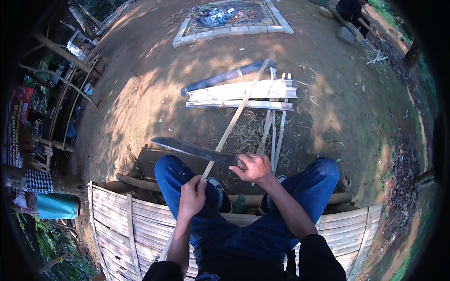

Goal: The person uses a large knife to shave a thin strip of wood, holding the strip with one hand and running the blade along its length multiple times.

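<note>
My right hand [255, 167] is closed round the handle of a machete [185, 147]. Its long dark blade points left and lies across a long pale bamboo strip [240, 107]. The lower part of that strip is gripped in my left hand [192, 196], fingers wrapped round it above my left knee. From there the strip slants up and away to the right, and its tail runs back beside my left forearm. Blade and strip meet just beyond my left hand. How deep the edge sits in the strip, I cannot tell.
Split bamboo pieces [243, 92] and a dark bamboo length [220, 78] lie ahead. Thin strips [280, 136] and curly shavings [251, 126] are scattered nearer. Beyond is a stone-edged fire pit [234, 32]. I sit on a slatted bamboo bench [112, 220]. Another person [350, 11] sits far right.
</note>
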### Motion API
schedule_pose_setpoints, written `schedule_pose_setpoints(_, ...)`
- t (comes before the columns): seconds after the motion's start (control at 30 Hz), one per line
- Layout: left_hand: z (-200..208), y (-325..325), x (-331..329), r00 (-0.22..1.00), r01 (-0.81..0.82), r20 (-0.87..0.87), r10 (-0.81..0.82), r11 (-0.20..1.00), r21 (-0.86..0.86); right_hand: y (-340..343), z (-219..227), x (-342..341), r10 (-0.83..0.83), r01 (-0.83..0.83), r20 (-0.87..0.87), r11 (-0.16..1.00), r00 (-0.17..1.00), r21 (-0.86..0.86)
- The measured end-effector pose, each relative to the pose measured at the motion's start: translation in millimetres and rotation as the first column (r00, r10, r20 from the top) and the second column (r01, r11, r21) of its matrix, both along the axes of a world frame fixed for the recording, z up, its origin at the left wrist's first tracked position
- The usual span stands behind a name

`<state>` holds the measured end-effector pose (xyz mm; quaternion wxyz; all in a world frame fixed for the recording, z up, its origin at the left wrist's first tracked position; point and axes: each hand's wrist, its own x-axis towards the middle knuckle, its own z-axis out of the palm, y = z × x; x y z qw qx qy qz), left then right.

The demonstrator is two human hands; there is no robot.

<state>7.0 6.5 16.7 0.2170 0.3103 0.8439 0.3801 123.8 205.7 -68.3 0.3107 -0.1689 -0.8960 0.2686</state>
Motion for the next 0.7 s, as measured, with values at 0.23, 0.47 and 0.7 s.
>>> schedule_pose_setpoints(0.23, 3, -8, 6, 1.0, -0.004, -0.011, 0.004, 1.0, -0.019, 17, -4, -4, -0.093, 0.094, -0.016, 0.994, 0.996, 0.061)
schedule_pose_setpoints(0.47, -2, -12, -1, 1.0, -0.002, 0.019, 0.002, 1.0, 0.013, 6, -4, -4, -0.095, 0.097, 0.022, 0.993, 0.995, -0.072)
schedule_pose_setpoints(0.7, -11, -21, 1, 1.0, 0.003, 0.01, -0.004, 0.999, 0.044, -7, 1, -4, 0.06, -0.049, -0.056, 0.983, 0.997, 0.175)
